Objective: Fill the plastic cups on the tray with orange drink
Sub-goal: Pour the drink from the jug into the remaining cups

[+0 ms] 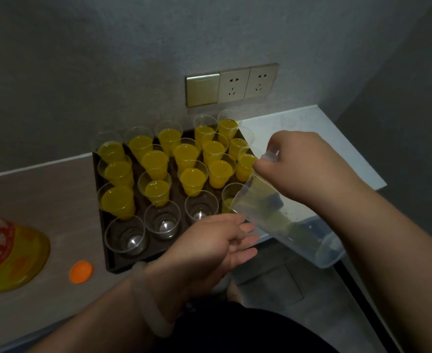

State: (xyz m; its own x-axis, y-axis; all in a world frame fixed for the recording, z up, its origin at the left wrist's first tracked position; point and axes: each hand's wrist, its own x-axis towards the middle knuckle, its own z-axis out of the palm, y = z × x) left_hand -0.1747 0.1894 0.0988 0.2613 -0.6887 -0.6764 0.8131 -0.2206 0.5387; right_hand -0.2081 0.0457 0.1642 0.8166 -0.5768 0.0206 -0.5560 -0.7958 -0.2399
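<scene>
Nearest the camera, a pale bracelet (153, 304) circled the left wrist. The left hand (209, 243) hovered at the near right corner of the tray (107, 253), its fingers (245, 253) loosely spread and holding nothing; whether it touched the tray could not be told. Just beside it, the right hand (304, 169) gripped the top of a clear plastic jug (293, 230), fingers curled round a part near its rim. The jug was steeply tilted, its mouth over a partly filled cup (228, 200) at the right end of the front row, and only a thin yellowish trace showed inside it.

To the left, on the brown worktop (44, 200), an orange cap (81, 272) lay apart from the tray, and a large bottle of orange drink (8, 253) with a red label stood at the frame's edge.

The dark tray sat on the worktop against the wall. Its front row held three empty cups (162, 220), clear and upright, left of the partly filled one. Behind them stood the filled cups (185, 154) in close rows, each holding orange drink, reaching to the back of the tray.

Beyond, a white worktop section (311, 123) ran rightward, and a socket panel (231, 85) was set in the grey wall (108, 59) above the cups
</scene>
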